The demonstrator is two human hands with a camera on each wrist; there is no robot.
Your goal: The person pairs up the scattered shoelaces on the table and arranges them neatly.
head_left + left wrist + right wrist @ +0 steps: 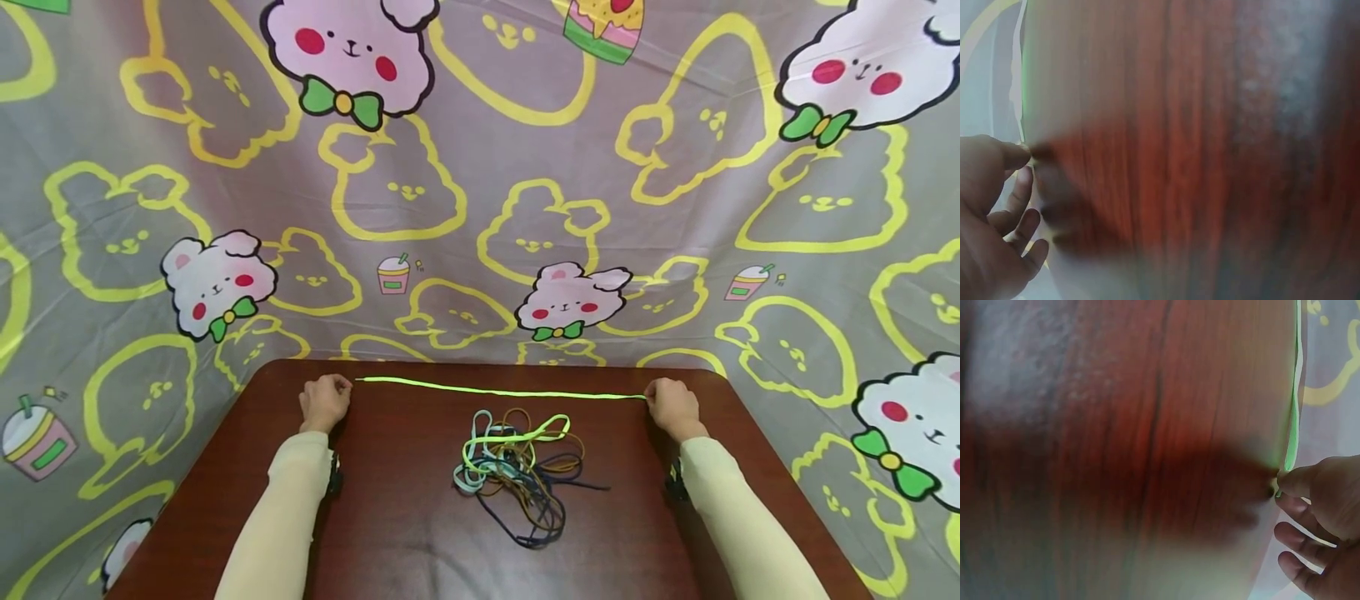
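A yellow-green shoelace (pixel 495 392) stretches nearly straight across the far part of the table. At its left end my left hand (pixel 326 402) pinches the thin tip between thumb and forefinger; the left wrist view shows this hand (pixel 997 212) with its other fingers loosely bent. My right hand (pixel 673 408) pinches the opposite end, and in the right wrist view a bit of the green lace (pixel 1292 434) pokes out below the fingertips. Between the arms, nearer to me, lies a tangled pile of shoelaces (pixel 517 475) in light blue, yellow-green, brown and dark navy.
The dark reddish-brown wooden table (pixel 405 517) has rounded far corners. Behind it and along both sides hangs a grey cloth (pixel 465 275) printed with cartoon bears and cups. A dark band with a small device sits on each wrist.
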